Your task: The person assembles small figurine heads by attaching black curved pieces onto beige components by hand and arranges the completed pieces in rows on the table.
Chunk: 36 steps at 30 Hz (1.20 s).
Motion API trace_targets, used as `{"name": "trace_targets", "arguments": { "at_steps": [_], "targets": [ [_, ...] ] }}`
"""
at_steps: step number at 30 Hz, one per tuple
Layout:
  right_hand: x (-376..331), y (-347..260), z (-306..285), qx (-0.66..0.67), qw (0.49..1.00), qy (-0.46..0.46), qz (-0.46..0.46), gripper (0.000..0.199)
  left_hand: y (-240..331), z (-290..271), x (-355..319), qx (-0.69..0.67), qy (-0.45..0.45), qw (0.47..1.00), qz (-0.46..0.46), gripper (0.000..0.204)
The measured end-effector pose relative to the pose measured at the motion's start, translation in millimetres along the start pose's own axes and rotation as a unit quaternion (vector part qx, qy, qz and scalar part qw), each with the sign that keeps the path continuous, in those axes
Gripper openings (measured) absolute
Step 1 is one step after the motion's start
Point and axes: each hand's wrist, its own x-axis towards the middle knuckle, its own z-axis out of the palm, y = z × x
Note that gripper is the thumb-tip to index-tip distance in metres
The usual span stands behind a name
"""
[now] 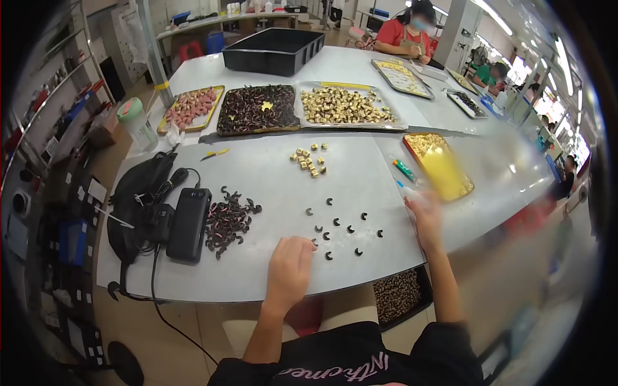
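Closed, with its thumb side to the right, my left hand [288, 269] rests on the grey worktable [283, 215]. Its fingertips pinch a small black C-shaped piece [315, 242]. Several matching black C-shaped pieces [350, 229] lie spread out between my hands. My right hand [425, 219], a little blurred, is closed at the table's right side around a white tube with a blue tip [405, 188]; most of the tube is hidden. A green tube [403, 170] lies just beyond it. Several gold cube-shaped pieces [311, 159] sit loose farther back.
A pile of dark curved pieces [228, 222] lies left, beside a black power bank [189, 225] and cables. Trays of pink pieces [193, 109], dark pieces [257, 109] and gold cubes [347, 106] line the back. A yellow tray [441, 167] stands right. A person [409, 35] sits across.
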Motion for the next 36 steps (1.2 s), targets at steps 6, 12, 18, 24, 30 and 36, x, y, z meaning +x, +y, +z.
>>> {"name": "trace_targets", "arguments": {
  "at_steps": [6,12,18,24,30,36],
  "targets": [
    [-5,8,3,-0.047,0.995,0.01,-0.093,0.035,1,-1,-5,0.013,0.014,1.0,0.021,0.019],
    [2,19,-1,-0.136,0.987,-0.019,-0.083,0.038,1,0,-5,0.029,0.022,0.999,0.031,0.021],
    [-1,26,-6,-0.134,0.985,-0.009,-0.111,0.04,-6,5,-5,0.028,0.041,0.998,0.034,0.022],
    [0,25,-6,-0.148,0.986,-0.005,-0.079,0.042,-9,6,-3,0.042,0.031,0.998,0.022,0.024],
    [1,30,-29,-0.088,0.98,0.087,-0.156,0.031,-14,2,-1,0.103,0.095,0.987,0.078,0.018],
    [45,37,-109,-0.34,0.898,0.121,-0.252,0.038,-26,6,-5,0.21,0.137,0.967,0.051,0.023]
  ]
}}
